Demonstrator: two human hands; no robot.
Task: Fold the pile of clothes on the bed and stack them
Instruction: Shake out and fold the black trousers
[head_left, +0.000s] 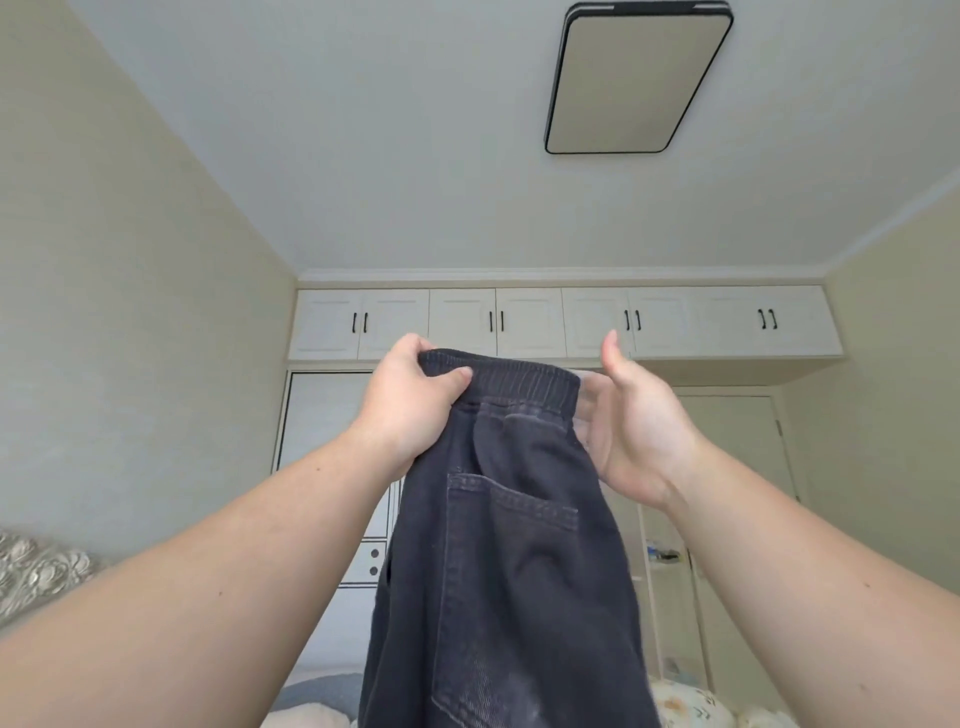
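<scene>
Dark grey denim trousers (511, 545) hang upright at centre, held up w/ elastic waistband uppermost and legs dropping out of view at the bottom edge. A patch pocket w/ stitched seams shows on the side facing the camera. No brand, label or legible writing can be seen on the fabric.

Left hand (410, 400): fingers curled round the waistband's left end, thumb pressed on the front of the band; grip is firm, cloth bunched under the palm.

Right hand (636, 426): palm toward the trousers, thumb raised, fingers straight and partly hidden behind the waistband's right end. They lie against or just beside the cloth; cannot tell whether they touch it, and no curl round it is visible.

Background: white wardrobe (566, 322) w/ upper doors and black handles, directly behind the hands. Rectangular ceiling lamp (636, 78) w/ black rim, top right. Patterned bedding (691, 709) at lower right, below the trousers; grey embossed headboard (36, 571) at far left.
</scene>
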